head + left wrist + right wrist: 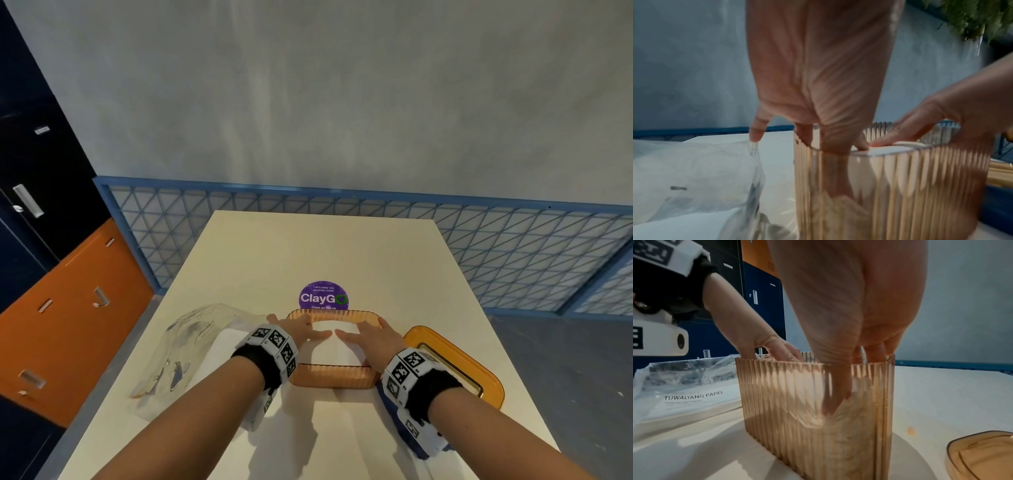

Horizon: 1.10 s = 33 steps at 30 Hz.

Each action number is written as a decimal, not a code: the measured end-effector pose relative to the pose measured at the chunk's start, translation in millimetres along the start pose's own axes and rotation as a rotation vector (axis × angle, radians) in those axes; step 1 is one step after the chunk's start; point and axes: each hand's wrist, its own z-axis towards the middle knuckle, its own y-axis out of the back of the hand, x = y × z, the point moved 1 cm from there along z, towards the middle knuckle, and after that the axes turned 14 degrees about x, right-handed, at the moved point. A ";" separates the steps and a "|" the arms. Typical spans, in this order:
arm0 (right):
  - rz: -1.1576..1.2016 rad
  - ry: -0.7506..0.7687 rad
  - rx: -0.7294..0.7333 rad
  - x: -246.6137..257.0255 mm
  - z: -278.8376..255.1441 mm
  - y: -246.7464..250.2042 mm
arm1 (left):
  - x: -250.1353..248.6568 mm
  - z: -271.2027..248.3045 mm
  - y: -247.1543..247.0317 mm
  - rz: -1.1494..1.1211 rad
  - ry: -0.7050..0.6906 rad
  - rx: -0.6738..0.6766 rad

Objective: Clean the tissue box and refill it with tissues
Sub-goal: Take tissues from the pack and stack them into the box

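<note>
Two hands work over my cream rectangular table (342,246), which fills the lower middle of the head view. At nine o'clock from the box lies the clear crinkled plastic tissue pack (191,349), printed "TUWALYANG PAPEL" and part full of white sheets. Dead centre stands the amber ribbed translucent tissue box (331,376), lidless and upright on the tabletop, with a stack of white tissues (334,349) inside it. At three o'clock from the box, just beside it, the amber rounded-rectangular lid (479,370) with its slot lies flat on the table. At twelve o'clock, touching the box's far edge in the head view, sits a round purple "ClayGo" sticker (323,297).

My left hand (301,330) reaches into the box from the nine o'clock side, fingers straight and pressing down on the tissues, the thumb outside the rim; it grasps nothing. My right hand (373,337) enters from the three o'clock side the same way, fingers extended flat on the stack, and in the right wrist view one finger (835,395) pushes down along the inner wall against the paper. Fingertips of both hands nearly meet over the middle of the stack.
</note>
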 end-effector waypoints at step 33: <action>0.665 -0.122 -0.148 -26.5 -6.4 -7.4 | 62.5 21.1 -101.2 -0.553 0.573 -0.213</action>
